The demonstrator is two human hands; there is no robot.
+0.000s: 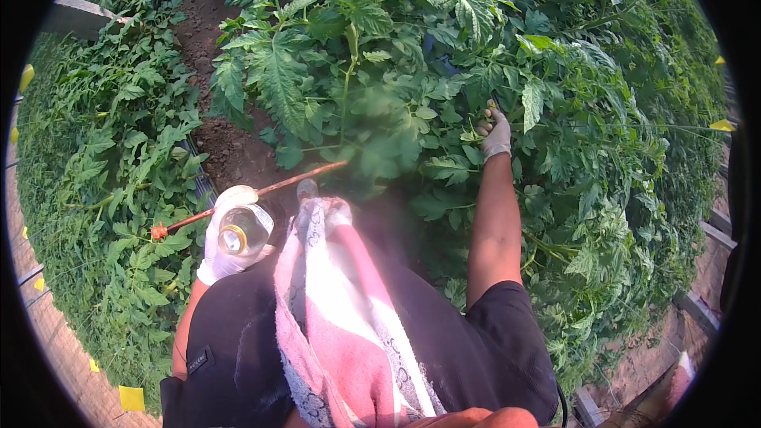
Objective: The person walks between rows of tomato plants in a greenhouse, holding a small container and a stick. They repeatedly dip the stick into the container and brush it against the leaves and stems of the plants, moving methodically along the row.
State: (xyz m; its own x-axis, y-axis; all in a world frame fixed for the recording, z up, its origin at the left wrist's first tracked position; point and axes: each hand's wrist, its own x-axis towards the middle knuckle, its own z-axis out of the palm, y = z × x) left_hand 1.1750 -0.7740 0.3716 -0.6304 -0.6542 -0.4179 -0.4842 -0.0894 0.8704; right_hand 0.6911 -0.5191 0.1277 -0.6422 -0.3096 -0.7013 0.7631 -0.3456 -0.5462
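My left hand point(223, 244), in a white glove, holds a clear glass jar point(252, 232) with a gold-coloured rim. A thin reddish-brown stick point(303, 177) passes across the same hand; its near-left end carries an orange wrapped tip point(159, 231). My right hand point(496, 135), also gloved, reaches out into the leafy tomato plants point(368, 6). Its fingers are closed around a small sprig with a yellow flower point(491, 104). The leaves beside the hand partly hide what it grips.
A pink, white and grey towel point(351, 339) hangs over my front. Bare soil point(229, 148) runs between plant rows. Strings point(642, 125) cross the foliage at right. Yellow cards point(131, 398) hang at the edges, and a pale beam point(89, 15) juts in at upper left.
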